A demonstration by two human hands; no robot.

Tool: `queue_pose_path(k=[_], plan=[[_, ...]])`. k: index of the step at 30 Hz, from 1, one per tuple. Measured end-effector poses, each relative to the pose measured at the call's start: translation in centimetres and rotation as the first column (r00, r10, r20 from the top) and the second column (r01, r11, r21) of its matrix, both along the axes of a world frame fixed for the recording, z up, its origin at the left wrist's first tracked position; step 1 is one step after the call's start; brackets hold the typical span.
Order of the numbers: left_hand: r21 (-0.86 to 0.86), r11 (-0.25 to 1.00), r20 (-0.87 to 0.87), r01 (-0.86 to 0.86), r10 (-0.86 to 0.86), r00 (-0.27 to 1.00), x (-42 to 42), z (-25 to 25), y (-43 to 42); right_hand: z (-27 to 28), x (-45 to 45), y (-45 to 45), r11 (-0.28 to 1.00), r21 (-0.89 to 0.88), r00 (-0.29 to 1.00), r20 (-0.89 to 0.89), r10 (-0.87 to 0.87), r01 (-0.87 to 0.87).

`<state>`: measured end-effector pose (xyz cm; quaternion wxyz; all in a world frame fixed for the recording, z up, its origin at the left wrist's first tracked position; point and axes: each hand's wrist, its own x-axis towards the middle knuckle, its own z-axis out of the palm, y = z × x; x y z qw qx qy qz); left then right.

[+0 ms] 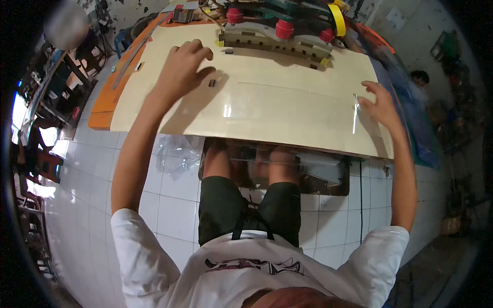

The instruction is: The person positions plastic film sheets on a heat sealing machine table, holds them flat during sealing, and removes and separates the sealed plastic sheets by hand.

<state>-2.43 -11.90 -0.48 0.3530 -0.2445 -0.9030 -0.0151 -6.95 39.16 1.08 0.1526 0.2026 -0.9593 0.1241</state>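
Observation:
My left hand (189,69) hovers over the left part of a cream-coloured board (287,113), its fingers curved and apart with nothing between them. Just right of its thumb, a small dark block (212,83) rests on the board. Near the board's right edge is my right hand (379,102), with thumb and index finger spread. Beside that thumb shows a bright streak of glare, apparently on a clear plastic sheet (308,102) whose thin upper edge crosses the board. Whether the right fingertips touch the sheet, I cannot tell.
A machine with a long metal bar (277,46) and red knobs (284,29) stands at the board's back. A yellow tape roll (337,19) sits on it. A metal ruler (128,64) lies at the left on the orange tabletop (101,110). Clear plastic (179,151) hangs below the front edge.

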Motion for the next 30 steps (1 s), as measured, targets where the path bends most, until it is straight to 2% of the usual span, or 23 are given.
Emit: queue_pose_path(k=[1, 2, 3, 4, 6, 7, 10, 11, 12, 13, 14, 15, 17, 18, 20, 23, 24, 25, 26, 27, 28, 29, 30], plan=[[-0.019, 1.000, 0.136, -0.024, 0.027, 0.990, 0.8, -1.0, 0.5, -0.6, 0.7, -0.5, 1.000, 0.005, 1.000, 0.009, 0.004, -0.004], [0.010, 0.996, 0.184, 0.083, -0.084, 0.979, 1.0, -2.6, 0.2, -1.3, 2.0, -0.8, 0.987, 0.144, 0.996, 0.047, 0.072, -0.078], [0.028, 0.990, 0.342, 0.138, -0.139, 0.929, 2.7, -2.5, 0.5, -2.0, 3.3, -1.2, 0.949, 0.276, 0.987, 0.093, 0.134, -0.155], [0.056, 0.981, 0.493, 0.188, -0.191, 0.849, 4.8, -2.5, 0.8, -2.3, 4.9, -1.5, 0.948, 0.275, 0.985, 0.102, 0.137, -0.160], [0.023, 0.988, 0.512, 0.152, -0.142, 0.847, 7.7, -4.0, 0.5, -2.1, 8.1, -1.9, 0.896, 0.405, 0.948, 0.314, 0.052, -0.184], [-0.013, 0.993, 0.522, 0.121, -0.096, 0.847, 8.8, -4.6, 0.2, -2.2, 9.1, -1.7, 0.894, 0.405, 0.944, 0.326, 0.055, -0.192], [-0.034, 0.998, 0.574, 0.062, -0.031, 0.818, 10.9, -5.2, -0.4, -2.5, 11.8, -0.5, 0.902, 0.355, 0.927, 0.357, 0.113, -0.247], [0.025, 0.997, 0.474, 0.071, -0.075, 0.877, 11.2, -5.3, -0.5, -2.5, 12.3, -0.3, 0.927, 0.294, 0.931, 0.342, 0.126, -0.233], [0.026, 0.997, 0.478, 0.067, -0.071, 0.876, 11.5, -5.3, -1.1, -2.4, 12.7, 0.0, 0.947, 0.232, 0.934, 0.328, 0.138, -0.222], [0.136, 0.989, 0.512, 0.055, -0.118, 0.851, 11.8, -5.0, -2.2, -2.1, 12.9, 1.0, 0.947, 0.231, 0.933, 0.329, 0.142, -0.225], [0.244, 0.969, 0.539, 0.038, -0.168, 0.825, 12.1, -4.5, -2.7, -1.6, 12.9, 2.5, 0.966, 0.141, 0.923, 0.352, 0.156, -0.217], [0.300, 0.951, 0.422, 0.068, -0.196, 0.885, 12.3, -3.6, -2.6, -0.9, 13.0, 3.3, 0.977, 0.051, 0.912, 0.373, 0.172, -0.206], [0.204, 0.978, 0.436, -0.047, -0.048, 0.899, 12.9, -1.1, -4.2, 2.1, 13.7, 3.0, 0.990, -0.138, 0.941, 0.335, 0.040, 0.007], [0.166, 0.977, 0.410, -0.131, 0.052, 0.910, 12.8, 0.0, -4.7, 2.8, 13.2, 4.1, 0.990, -0.139, 0.964, 0.264, 0.009, 0.029], [0.302, 0.939, 0.320, -0.163, 0.061, 0.945, 11.4, 2.2, -5.0, 4.5, 11.5, 5.5, 0.981, -0.184, 0.987, 0.157, -0.025, 0.054], [0.211, 0.958, 0.365, -0.193, 0.106, 0.925, 6.9, 5.0, -5.7, 7.8, 7.1, 3.0, 0.981, -0.192, 0.992, 0.124, 0.028, -0.004], [0.141, 0.969, 0.390, -0.201, 0.133, 0.911, 5.1, 5.6, -6.0, 7.6, 4.5, 3.5, 0.979, -0.201, 0.972, 0.219, 0.079, -0.034], [0.028, 0.973, 0.495, -0.231, 0.187, 0.849, 2.6, 5.6, -6.7, 7.0, 1.4, 4.0, 0.975, -0.213, 0.941, 0.312, 0.130, -0.064], [-0.088, 0.965, 0.586, -0.246, 0.250, 0.771, -0.4, 4.9, -7.7, 6.5, -1.5, 3.9, 0.993, -0.092, 0.915, 0.390, 0.101, -0.070], [-0.146, 0.974, 0.587, -0.173, 0.226, 0.778, -4.5, 3.2, -9.7, 5.8, -4.2, 3.6, 0.996, 0.030, 0.884, 0.464, 0.061, -0.084], [-0.203, 0.974, 0.589, -0.099, 0.203, 0.783, -7.3, 1.2, -11.0, 3.6, -7.6, 3.7, 0.993, 0.065, 0.927, 0.369, 0.067, -0.098], [-0.239, 0.948, 0.459, -0.208, 0.299, 0.837, -8.0, 0.0, -10.4, 1.9, -9.7, 3.8, 0.989, 0.101, 0.960, 0.271, 0.076, -0.107], [-0.255, 0.912, 0.317, -0.320, 0.392, 0.864, -8.4, -0.4, -9.0, 1.7, -9.8, 3.0, 0.989, 0.100, 0.962, 0.263, 0.078, -0.107]])
